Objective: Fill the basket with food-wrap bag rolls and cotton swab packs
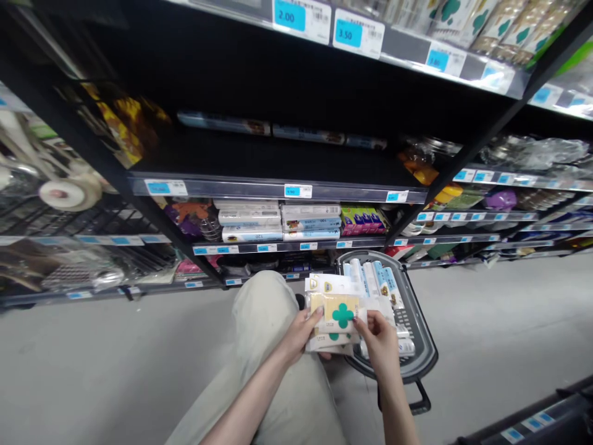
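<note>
Several flat packets (341,314), white and pale yellow with a green clover-like mark, lie stacked in front of my knee. My left hand (301,334) is closed round their left side, thumb on top and fingers underneath. At the right edge of the top packet, my right hand (380,334) pinches with thumb and forefinger. Just beyond them on the floor stands a grey shopping basket (424,340) with several white and blue rolls (386,281) in it. The packets and my right hand hide part of the basket's inside.
Ahead is a dark shelf unit with price tags (298,191). Its lower shelf holds stacked film-like rolls (250,222) and purple-green boxes (364,219). Wooden and metal utensils (65,191) hang at left. The basket's black handle (419,398) points toward me. Another shelf edge (532,426) juts in at lower right.
</note>
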`<state>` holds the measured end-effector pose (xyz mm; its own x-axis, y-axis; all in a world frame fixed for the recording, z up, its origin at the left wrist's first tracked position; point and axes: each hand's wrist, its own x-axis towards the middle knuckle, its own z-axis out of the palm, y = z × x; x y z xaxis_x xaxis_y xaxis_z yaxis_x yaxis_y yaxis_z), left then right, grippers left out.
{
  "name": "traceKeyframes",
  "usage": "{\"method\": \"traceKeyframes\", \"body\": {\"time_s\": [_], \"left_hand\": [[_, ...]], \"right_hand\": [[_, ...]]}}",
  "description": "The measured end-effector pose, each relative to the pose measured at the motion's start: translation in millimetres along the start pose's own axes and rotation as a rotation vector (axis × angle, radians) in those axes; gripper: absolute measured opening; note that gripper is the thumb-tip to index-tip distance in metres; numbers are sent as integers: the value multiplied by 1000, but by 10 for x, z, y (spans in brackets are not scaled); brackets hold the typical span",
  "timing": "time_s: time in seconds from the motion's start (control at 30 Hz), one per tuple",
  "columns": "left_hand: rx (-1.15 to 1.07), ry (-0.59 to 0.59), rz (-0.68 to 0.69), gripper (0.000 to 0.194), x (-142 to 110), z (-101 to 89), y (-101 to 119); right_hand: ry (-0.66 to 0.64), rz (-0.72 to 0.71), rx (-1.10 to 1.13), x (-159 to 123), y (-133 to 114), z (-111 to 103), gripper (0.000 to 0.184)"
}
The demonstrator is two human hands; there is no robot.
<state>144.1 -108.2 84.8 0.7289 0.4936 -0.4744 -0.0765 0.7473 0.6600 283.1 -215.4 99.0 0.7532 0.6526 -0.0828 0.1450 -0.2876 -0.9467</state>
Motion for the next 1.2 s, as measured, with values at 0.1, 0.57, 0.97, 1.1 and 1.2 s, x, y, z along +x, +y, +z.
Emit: {"method": "traceKeyframes", "body": {"time_s": [0.1, 0.57, 0.97, 1.1, 1.2], "left_hand": [[-8, -12, 6, 54, 3, -5, 0], [-54, 61, 118, 41, 17, -7, 9], [-48, 39, -3, 42, 10, -15, 4], [-40, 20, 4, 50, -19, -13, 33], [-33, -17, -5, 56, -22, -20, 31]], "right_hand": [[358, -71, -2, -105, -141, -99, 33], [138, -1045, -876, -426, -331, 578, 35], [449, -435, -680, -199, -327, 332, 76], [224, -99, -196, -84, -195, 147, 52], [63, 7, 114, -9, -127, 4, 38]]}}
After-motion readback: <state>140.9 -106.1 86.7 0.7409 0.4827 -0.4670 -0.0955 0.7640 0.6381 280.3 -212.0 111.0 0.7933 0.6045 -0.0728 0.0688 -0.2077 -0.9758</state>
